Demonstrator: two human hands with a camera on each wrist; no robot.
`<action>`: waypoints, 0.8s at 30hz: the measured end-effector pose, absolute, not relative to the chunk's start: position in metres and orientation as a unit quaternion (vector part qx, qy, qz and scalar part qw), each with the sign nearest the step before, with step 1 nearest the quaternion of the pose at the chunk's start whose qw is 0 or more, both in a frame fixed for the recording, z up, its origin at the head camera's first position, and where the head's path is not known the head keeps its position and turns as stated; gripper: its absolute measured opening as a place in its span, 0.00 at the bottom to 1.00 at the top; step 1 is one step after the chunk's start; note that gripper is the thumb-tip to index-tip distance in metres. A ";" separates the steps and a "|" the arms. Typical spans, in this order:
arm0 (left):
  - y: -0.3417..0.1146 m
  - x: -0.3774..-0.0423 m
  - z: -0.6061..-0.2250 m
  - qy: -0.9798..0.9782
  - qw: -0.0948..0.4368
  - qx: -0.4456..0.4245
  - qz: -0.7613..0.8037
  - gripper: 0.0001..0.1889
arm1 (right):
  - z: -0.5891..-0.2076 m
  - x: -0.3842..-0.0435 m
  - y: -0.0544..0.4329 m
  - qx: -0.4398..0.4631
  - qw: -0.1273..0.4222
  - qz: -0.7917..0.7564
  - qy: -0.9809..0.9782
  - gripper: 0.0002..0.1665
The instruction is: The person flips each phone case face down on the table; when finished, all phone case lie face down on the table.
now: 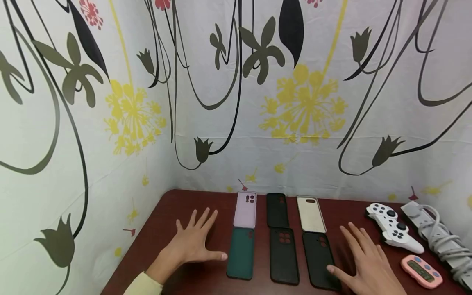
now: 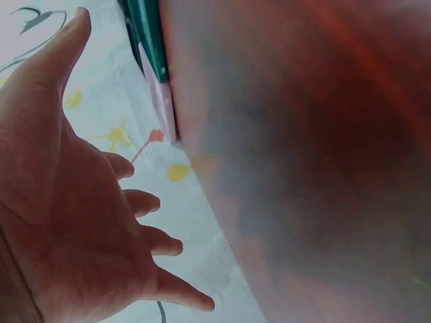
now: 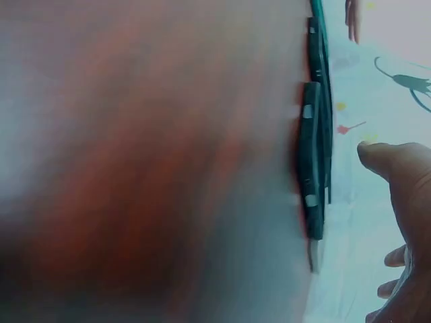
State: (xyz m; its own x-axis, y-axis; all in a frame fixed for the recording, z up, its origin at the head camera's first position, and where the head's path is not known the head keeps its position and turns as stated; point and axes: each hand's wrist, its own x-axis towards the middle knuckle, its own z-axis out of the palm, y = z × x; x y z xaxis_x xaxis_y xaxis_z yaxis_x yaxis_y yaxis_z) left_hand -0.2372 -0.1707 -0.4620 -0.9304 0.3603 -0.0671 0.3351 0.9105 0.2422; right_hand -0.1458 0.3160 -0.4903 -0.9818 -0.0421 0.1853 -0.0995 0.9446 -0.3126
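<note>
Six phone cases lie in two rows on a dark red table. The back row holds a lilac case [image 1: 245, 211], a black case [image 1: 277, 211] and a cream case [image 1: 311, 215]. In front of them are a teal case [image 1: 241, 254], a black case with a square camera cutout [image 1: 284, 258] and another black case [image 1: 320, 260]. My left hand [image 1: 193, 241] spreads its fingers left of the teal case, thumb tip close to its edge. To the right, my right hand [image 1: 368, 262] is also spread, its thumb by the front right black case. Neither hand holds anything.
A white game controller [image 1: 394, 227] lies at the right, with a pink digital timer [image 1: 421, 271] in front of it. Beyond them is a white power strip [image 1: 442, 241] with its cord wound round it. Flower-patterned cloth [image 1: 236, 123] hangs behind and to the left of the table.
</note>
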 end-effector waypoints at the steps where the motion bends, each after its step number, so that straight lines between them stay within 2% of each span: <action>1: -0.170 -0.240 -0.461 0.976 0.053 0.178 0.117 0.70 | -0.488 -0.148 0.312 0.044 0.098 0.163 -0.981 0.73; 8: -0.165 -0.259 -0.457 0.973 0.043 0.183 0.135 0.67 | -0.478 -0.170 0.283 0.084 0.146 0.176 -0.970 0.70; 12: -0.160 -0.269 -0.452 0.970 0.028 0.186 0.155 0.67 | -0.476 -0.186 0.266 0.112 0.142 0.217 -0.959 0.65; 15: -0.156 -0.278 -0.450 0.967 0.017 0.181 0.176 0.66 | -0.475 -0.198 0.253 0.121 0.124 0.253 -0.952 0.60; 18: -0.150 -0.288 -0.449 0.960 0.011 0.184 0.211 0.61 | -0.472 -0.210 0.241 0.124 0.119 0.304 -0.937 0.52; 24: -0.134 -0.310 -0.447 0.920 0.046 0.197 0.334 0.48 | -0.463 -0.227 0.220 0.089 0.099 0.453 -0.882 0.35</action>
